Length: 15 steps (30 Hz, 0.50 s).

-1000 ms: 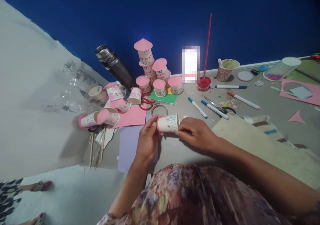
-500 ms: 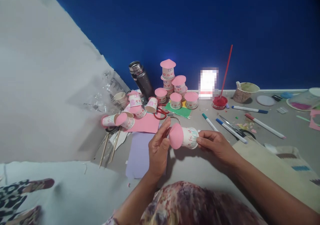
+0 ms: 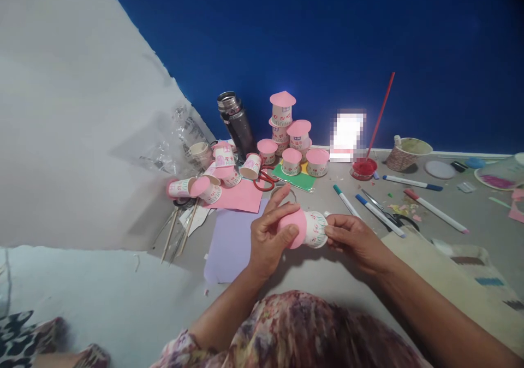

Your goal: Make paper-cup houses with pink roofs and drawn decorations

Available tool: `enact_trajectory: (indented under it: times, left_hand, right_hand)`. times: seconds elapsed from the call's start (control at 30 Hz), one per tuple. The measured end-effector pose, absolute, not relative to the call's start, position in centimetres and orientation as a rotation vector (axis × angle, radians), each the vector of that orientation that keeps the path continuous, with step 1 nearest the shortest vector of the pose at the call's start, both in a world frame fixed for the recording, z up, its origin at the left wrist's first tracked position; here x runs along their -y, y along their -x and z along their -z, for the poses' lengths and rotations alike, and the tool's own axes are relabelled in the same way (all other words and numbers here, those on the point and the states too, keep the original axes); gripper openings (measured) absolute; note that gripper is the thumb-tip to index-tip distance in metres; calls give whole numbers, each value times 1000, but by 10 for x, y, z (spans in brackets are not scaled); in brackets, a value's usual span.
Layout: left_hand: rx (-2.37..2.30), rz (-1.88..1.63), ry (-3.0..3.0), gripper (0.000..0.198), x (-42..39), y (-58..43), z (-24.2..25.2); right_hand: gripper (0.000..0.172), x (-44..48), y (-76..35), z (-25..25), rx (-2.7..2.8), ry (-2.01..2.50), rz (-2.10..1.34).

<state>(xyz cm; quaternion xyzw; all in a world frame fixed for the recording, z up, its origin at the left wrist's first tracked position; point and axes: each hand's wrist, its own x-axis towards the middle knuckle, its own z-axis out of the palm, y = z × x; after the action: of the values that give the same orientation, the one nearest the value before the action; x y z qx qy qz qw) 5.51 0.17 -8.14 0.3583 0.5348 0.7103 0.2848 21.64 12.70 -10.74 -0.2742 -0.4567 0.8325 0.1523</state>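
A small paper cup [image 3: 314, 228] with red and green drawings lies on its side between my hands, a pink paper cone roof [image 3: 295, 232] on its left end. My left hand [image 3: 268, 237] wraps its fingers and thumb over the pink roof. My right hand [image 3: 355, 239] pinches the cup's open rim from the right. Both hands hover just above the grey floor [image 3: 327, 272], near my patterned lap.
A stack of finished pink-roofed cups [image 3: 289, 138] stands by the blue wall, beside a steel flask [image 3: 237, 122]. More cups [image 3: 204, 185] lie on pink paper [image 3: 239, 196]. Markers [image 3: 370, 207], scissors [image 3: 391, 212], a red paint lid with stick [image 3: 364, 167] and lilac paper [image 3: 229, 245] surround my hands.
My left hand closed over the pink roof, which it only touched before. The cup turned so the roof faces me, and the view shifted slightly.
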Motion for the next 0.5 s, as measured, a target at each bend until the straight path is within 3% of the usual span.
enact_trajectory:
  times: [0.17,0.5]
  left_hand:
    - [-1415,-1899,-939,29,-4,-55,87]
    - [-1426,-1938,-1165,44,1,-48,75]
  right_hand:
    - [52,-127,-216,106,1280,814,-2388]
    - [49,-127,-216,104,1092,778,-2477]
